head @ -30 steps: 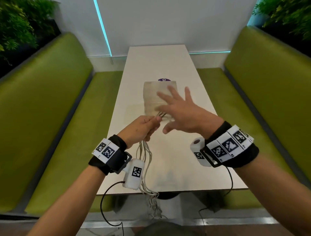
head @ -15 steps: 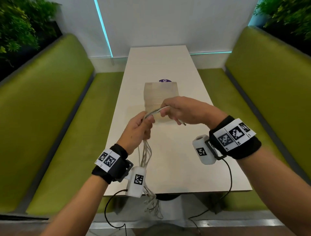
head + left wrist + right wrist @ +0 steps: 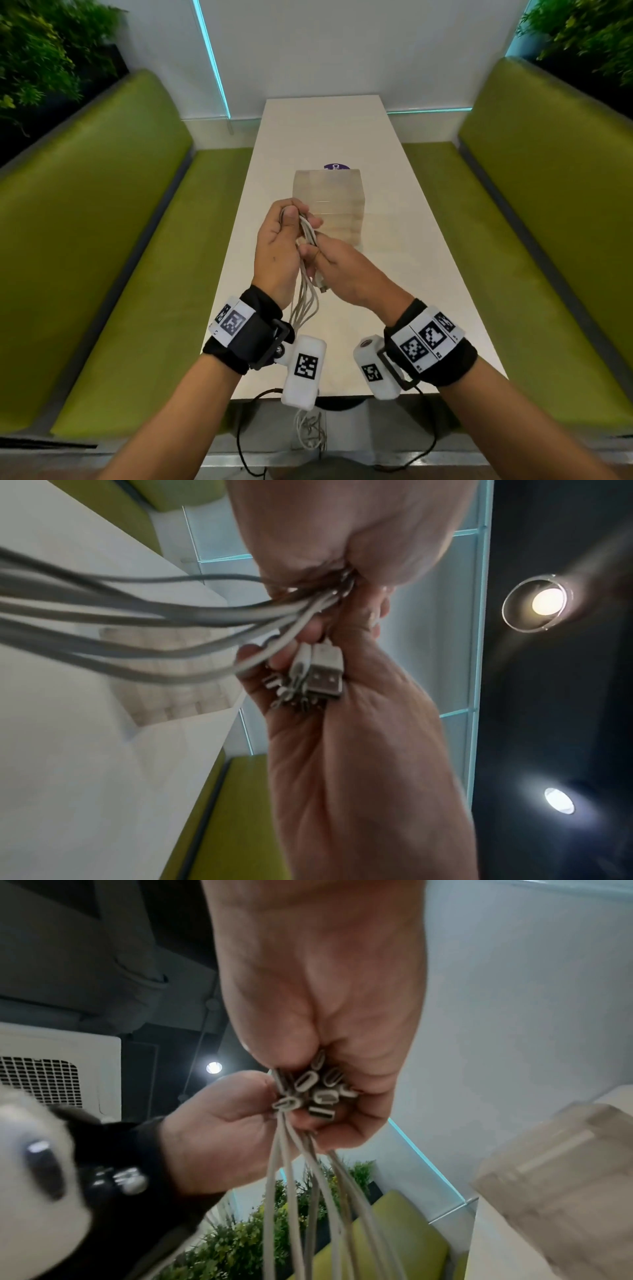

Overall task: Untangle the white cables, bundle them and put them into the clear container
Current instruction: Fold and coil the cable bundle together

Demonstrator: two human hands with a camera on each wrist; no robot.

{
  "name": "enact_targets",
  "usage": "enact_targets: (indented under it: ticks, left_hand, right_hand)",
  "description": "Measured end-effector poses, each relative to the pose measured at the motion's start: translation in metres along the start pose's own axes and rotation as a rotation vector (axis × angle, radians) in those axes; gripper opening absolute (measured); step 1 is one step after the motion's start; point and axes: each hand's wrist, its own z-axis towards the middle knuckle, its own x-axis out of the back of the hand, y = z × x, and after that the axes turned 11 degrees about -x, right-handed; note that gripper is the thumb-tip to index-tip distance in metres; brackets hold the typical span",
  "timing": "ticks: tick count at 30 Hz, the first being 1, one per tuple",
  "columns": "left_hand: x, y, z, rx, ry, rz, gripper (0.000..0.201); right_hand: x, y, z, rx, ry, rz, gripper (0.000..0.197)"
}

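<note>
A bunch of white cables (image 3: 305,301) is held up over the near half of the table (image 3: 394,274). My left hand (image 3: 286,236) grips the bunch at its upper bend, thumb over the strands. Just below it, my right hand (image 3: 329,263) grips the bunch where the plug ends (image 3: 308,1091) gather, among them a USB plug (image 3: 325,677). The strands (image 3: 301,1191) hang down and dangle below the table's near edge (image 3: 310,431). The clear container (image 3: 329,202) stands on the table just beyond both hands; what is inside it cannot be told.
A purple round sticker (image 3: 337,167) lies behind the container. Green benches (image 3: 120,274) run along both sides of the narrow table. Black cords (image 3: 246,445) from the wrist cameras hang below the table's near edge.
My right hand, open over the container a second ago, closed on the cable ends and drew them down and back. My left hand rose and turned upright, and both hands now meet.
</note>
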Motion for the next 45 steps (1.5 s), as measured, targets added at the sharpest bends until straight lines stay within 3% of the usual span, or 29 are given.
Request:
enact_targets:
  ticks: [4, 7, 10, 16, 20, 27, 33, 37, 41, 43, 45]
  left_hand:
    - [-0.001, 0.001, 0.001, 0.094, 0.010, -0.075, 0.028]
    - [-0.001, 0.001, 0.002, 0.117, 0.003, -0.081, 0.029]
    - [-0.003, 0.003, 0.003, 0.150, -0.027, -0.151, 0.028]
    - [0.000, 0.007, 0.002, 0.240, -0.202, -0.052, 0.027]
    - [0.005, 0.005, 0.002, 0.222, -0.365, 0.087, 0.033]
    - [-0.001, 0.013, -0.004, 0.262, -0.307, 0.040, 0.032]
    - [-0.008, 0.017, -0.002, 0.221, -0.318, -0.003, 0.034]
    - [-0.008, 0.015, -0.002, 0.201, -0.364, 0.000, 0.036]
    - [-0.001, 0.013, -0.002, 0.094, -0.397, 0.024, 0.034]
    - [0.007, 0.007, -0.002, 0.092, -0.444, 0.062, 0.050]
    - [0.015, -0.005, -0.008, 0.173, -0.517, 0.078, 0.083]
  right_hand:
    - [-0.001, 0.002, 0.000, 0.061, 0.008, -0.183, 0.019]
    - [-0.004, 0.008, 0.006, 0.089, 0.091, -0.320, 0.025]
    - [-0.007, 0.015, 0.005, 0.117, 0.063, -0.115, 0.027]
    - [-0.002, 0.029, -0.007, 0.073, -0.268, 0.398, 0.019]
    - [0.002, 0.036, -0.006, 0.013, -0.370, 0.498, 0.030]
    - [0.002, 0.037, -0.008, 0.018, -0.495, 0.495, 0.035]
    - [-0.001, 0.036, -0.011, 0.050, -0.488, 0.580, 0.033]
    - [-0.009, 0.036, -0.014, -0.002, -0.443, 0.700, 0.022]
    - [-0.004, 0.036, -0.010, 0.028, -0.364, 0.663, 0.023]
    - [0.003, 0.035, -0.008, 0.055, -0.321, 0.651, 0.026]
    - [0.009, 0.032, -0.007, 0.097, -0.270, 0.648, 0.029]
